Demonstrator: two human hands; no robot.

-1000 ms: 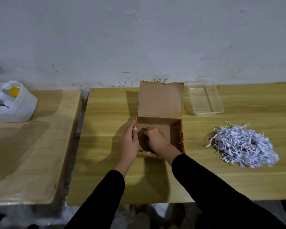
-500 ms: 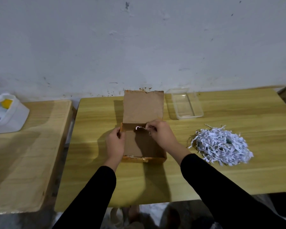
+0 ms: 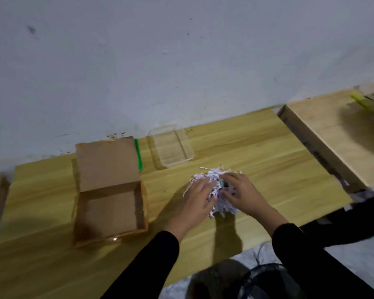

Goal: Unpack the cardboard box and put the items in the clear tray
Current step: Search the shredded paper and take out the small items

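Both hands are down on the heap of white shredded paper [image 3: 219, 194] that lies on the yellow-green wooden bench [image 3: 257, 169]. The left hand [image 3: 200, 196] lies flat on the near left side of the heap, fingers spread and pressed into the strips, closed on nothing. The right hand [image 3: 241, 192] covers the heap's right side with fingers loosely curled into the paper; whether they pinch anything cannot be told. Between the two hands, just off the right hand's fingertips, a small dark item with a green tint [image 3: 224, 184] shows among the strips; its shape is too blurred to name.

Left of the left hand, well apart from it, stands the brown cardboard box [image 3: 110, 212] with its lid flap [image 3: 107, 162] laid open toward the wall; the box bottom looks bare. Beyond the hands, toward the white wall [image 3: 181, 61], the clear rectangular plastic tray [image 3: 171, 146] rests on the bench near the heap but not touching it, with nothing seen inside. A thin bright green stick [image 3: 138, 154] lies between the lid flap and the tray, just beside the flap's edge. Far to the right of the right hand sits a second, paler wooden bench [image 3: 333, 134]. Black sleeves [image 3: 151, 260] cover both forearms.
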